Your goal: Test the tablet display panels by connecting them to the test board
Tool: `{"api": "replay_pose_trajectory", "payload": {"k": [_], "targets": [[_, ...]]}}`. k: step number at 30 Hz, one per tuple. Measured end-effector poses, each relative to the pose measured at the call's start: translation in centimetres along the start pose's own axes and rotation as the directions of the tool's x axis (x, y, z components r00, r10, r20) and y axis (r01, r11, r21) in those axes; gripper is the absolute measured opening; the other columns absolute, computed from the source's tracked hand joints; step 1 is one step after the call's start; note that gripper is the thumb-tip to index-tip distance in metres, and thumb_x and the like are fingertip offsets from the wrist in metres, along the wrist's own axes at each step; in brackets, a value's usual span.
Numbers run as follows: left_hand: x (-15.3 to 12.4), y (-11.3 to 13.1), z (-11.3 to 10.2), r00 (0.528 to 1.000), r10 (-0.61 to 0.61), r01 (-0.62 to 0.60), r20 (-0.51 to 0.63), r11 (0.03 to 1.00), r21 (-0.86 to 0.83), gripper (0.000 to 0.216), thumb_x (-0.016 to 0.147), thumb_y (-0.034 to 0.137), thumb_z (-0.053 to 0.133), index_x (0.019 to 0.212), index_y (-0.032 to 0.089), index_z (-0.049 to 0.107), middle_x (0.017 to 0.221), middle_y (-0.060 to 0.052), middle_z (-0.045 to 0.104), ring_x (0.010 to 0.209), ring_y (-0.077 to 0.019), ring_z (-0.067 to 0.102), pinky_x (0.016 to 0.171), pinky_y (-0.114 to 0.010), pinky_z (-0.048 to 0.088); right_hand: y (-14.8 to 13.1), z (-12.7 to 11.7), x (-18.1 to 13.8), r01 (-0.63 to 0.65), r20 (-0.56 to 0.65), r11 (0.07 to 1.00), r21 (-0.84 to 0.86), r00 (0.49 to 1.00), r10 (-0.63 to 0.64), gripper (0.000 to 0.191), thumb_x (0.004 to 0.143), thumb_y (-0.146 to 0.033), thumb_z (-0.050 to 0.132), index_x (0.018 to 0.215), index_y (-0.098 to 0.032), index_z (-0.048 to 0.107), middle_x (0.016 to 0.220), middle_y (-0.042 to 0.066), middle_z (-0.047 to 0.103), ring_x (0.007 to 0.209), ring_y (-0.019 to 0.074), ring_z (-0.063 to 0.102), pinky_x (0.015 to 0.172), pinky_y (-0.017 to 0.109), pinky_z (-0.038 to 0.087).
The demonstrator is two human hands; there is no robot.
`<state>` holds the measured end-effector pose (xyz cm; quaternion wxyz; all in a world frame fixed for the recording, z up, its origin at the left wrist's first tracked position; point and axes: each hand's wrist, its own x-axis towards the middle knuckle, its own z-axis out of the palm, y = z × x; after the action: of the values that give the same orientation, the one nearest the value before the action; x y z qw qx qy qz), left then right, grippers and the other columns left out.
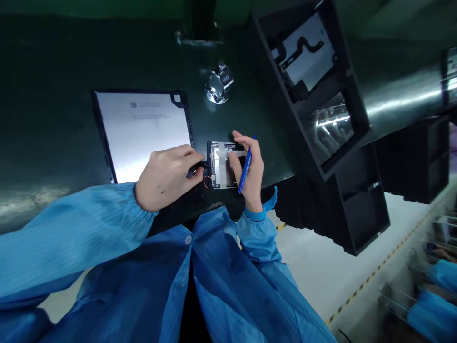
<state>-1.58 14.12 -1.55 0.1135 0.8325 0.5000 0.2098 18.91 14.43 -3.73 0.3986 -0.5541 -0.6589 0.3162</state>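
A small opened electronic device (216, 166) lies near the table's front edge. Its circuit parts are exposed, and a pale strip of tape runs across them. My left hand (169, 175) pinches a black flex cable (195, 167) at the device's left edge. A thin red wire (205, 181) curls out just below it. My right hand (253, 169) rests over the right side of the device, thumb and fingertips at its edges. A blue pen-like tool (245, 170) is tucked across that hand's fingers.
Left lies a flat silver panel (143, 128) in a black frame. A shiny metal cylinder (219, 85) stands behind the device. At right, a tilted black tray (303, 128) holds flex cables and clear plastic pieces. Stacked black trays (360, 200) hang past the table edge. Blue sleeves show lower right.
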Motion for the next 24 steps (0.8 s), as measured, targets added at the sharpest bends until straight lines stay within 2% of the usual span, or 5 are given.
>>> {"api": "replay_pose_trajectory", "payload": {"k": [5,9,14,20,24], "targets": [[0.14,0.24,0.58,1.0,-0.018,0.018,0.023,1.0,-0.024,0.018,0.089,0.021,0.057,0.095,0.021,0.074,0.101,-0.003,0.074,0.077,-0.0206,0.069,0.059,-0.033,0.049,0.03,-0.3,0.1,-0.049,0.023,0.998,0.049,0.999,0.048,0.023,0.097,-0.039,0.054,0.117,-0.027,0.053,0.141,0.007,0.057,0.136,0.0268,0.051,0.117,0.051,0.037],[0.18,0.3,0.63,1.0,0.01,-0.009,0.023,1.0,-0.023,0.019,0.088,0.017,0.058,0.097,0.017,0.074,0.101,-0.005,0.073,0.079,-0.0213,0.069,0.061,-0.034,0.051,0.09,-0.3,0.04,-0.034,0.013,0.998,0.056,0.999,0.033,0.019,0.098,-0.037,0.052,0.114,-0.028,0.053,0.139,0.006,0.058,0.134,0.0255,0.053,0.115,0.05,0.039],[0.31,0.38,0.54,0.999,-0.015,0.016,0.042,1.0,-0.024,0.019,0.088,0.017,0.058,0.097,0.019,0.074,0.1,-0.004,0.073,0.078,-0.0198,0.069,0.06,-0.031,0.05,0.18,-0.18,-0.08,-0.024,-0.001,0.997,0.073,1.0,0.024,0.017,0.099,-0.036,0.053,0.114,-0.028,0.053,0.137,0.005,0.059,0.132,0.0251,0.054,0.115,0.05,0.039],[0.42,0.11,0.88,1.0,0.016,-0.015,0.017,0.999,-0.047,0.017,0.088,0.017,0.058,0.096,0.018,0.074,0.099,-0.005,0.073,0.079,-0.0204,0.07,0.061,-0.031,0.051,0.1,-0.43,0.01,-0.025,0.027,1.0,0.017,0.999,0.025,0.02,0.097,-0.037,0.055,0.115,-0.029,0.053,0.138,0.003,0.059,0.132,0.0258,0.053,0.114,0.05,0.041],[0.61,-0.11,0.96,0.999,0.003,0.0,0.044,0.998,-0.069,0.018,0.087,0.018,0.058,0.095,0.018,0.074,0.101,-0.005,0.074,0.081,-0.0212,0.07,0.064,-0.032,0.051,0.0,-0.49,0.37,-0.006,0.09,0.998,-0.056,0.996,0.011,0.03,0.09,-0.039,0.067,0.115,-0.03,0.054,0.144,0.003,0.056,0.133,0.0299,0.051,0.115,0.054,0.038]]}}
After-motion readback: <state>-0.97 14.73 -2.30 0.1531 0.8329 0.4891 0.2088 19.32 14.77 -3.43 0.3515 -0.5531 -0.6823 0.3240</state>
